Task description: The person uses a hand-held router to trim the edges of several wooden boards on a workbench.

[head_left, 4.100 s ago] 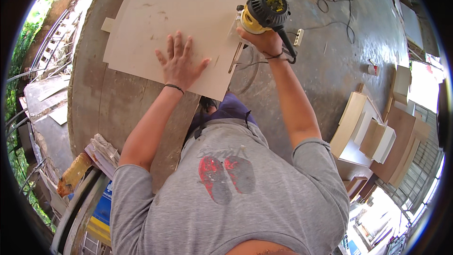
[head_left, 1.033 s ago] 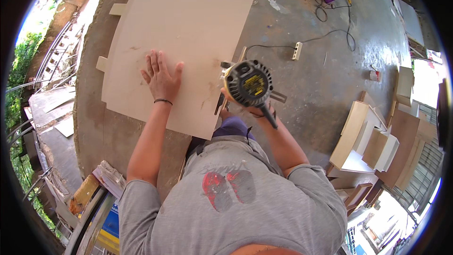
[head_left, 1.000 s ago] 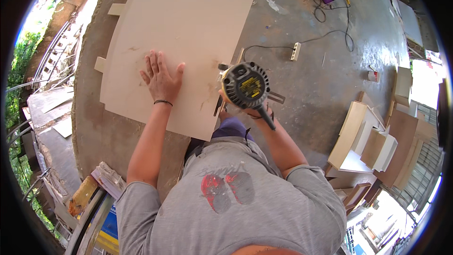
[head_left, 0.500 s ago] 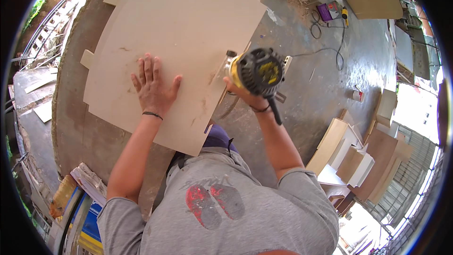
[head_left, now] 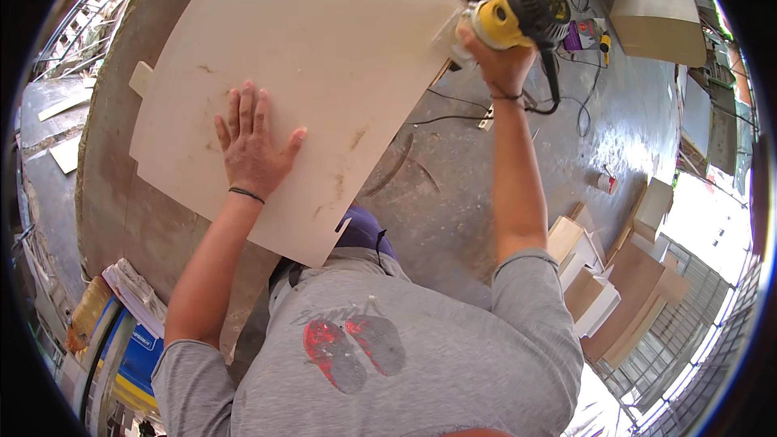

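Head camera view: a yellow-and-black power tool [head_left: 511, 20] stands at the far end of the pale panel's [head_left: 324, 40] right edge, the right hand [head_left: 503, 66] wrapped around its body, some fingers hidden. On the panel's near part, the left hand [head_left: 255, 146] lies palm-down, fingers spread. Beneath the panel stretches a worn tabletop [head_left: 113, 194]; to its right, a power strip [head_left: 486, 120] and red-and-white can [head_left: 606, 183] dot the floor [head_left: 566, 166].
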Available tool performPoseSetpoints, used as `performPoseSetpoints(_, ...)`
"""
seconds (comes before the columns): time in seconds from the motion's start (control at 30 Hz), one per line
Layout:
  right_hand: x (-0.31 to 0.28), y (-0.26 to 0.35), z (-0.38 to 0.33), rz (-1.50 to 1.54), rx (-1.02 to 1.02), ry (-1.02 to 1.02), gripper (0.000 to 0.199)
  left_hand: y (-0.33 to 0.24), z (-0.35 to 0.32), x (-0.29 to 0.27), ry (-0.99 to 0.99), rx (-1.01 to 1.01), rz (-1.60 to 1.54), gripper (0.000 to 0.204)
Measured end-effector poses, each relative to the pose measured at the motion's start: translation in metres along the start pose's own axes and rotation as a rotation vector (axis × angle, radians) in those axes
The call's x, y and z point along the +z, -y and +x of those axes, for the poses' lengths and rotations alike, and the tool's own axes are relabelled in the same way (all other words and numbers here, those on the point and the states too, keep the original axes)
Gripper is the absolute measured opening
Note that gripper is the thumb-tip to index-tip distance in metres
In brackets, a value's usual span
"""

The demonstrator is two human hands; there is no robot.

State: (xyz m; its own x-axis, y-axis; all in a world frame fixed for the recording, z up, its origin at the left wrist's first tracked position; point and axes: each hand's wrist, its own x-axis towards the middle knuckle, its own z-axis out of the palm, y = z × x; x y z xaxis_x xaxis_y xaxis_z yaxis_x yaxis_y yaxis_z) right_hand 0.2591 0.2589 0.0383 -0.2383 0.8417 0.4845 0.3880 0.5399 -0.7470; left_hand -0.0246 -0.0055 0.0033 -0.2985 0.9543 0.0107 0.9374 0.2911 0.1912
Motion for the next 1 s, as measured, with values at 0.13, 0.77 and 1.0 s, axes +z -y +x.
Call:
performPoseSetpoints(0.13, -0.008, -0.02, 0.031, -0.145, -0.017, 0.006, 0.047, 0.0, -0.001, 0.0, -0.014, -0.003, -0.014, 0.078)
performPoseSetpoints(0.77, -0.059, 0.029, -0.051, 0.072, -0.074, -0.058, 0.048, 0.001, 0.005, 0.009, -0.154, 0.03, -0.082, 0.074)
performPoseSetpoints(1.0, -0.028, 0.123, -0.214, 0.098, 0.239, 0.12, 0.058, 0.036, -0.024, 0.009, -0.064, 0.408, -0.296, 0.073)
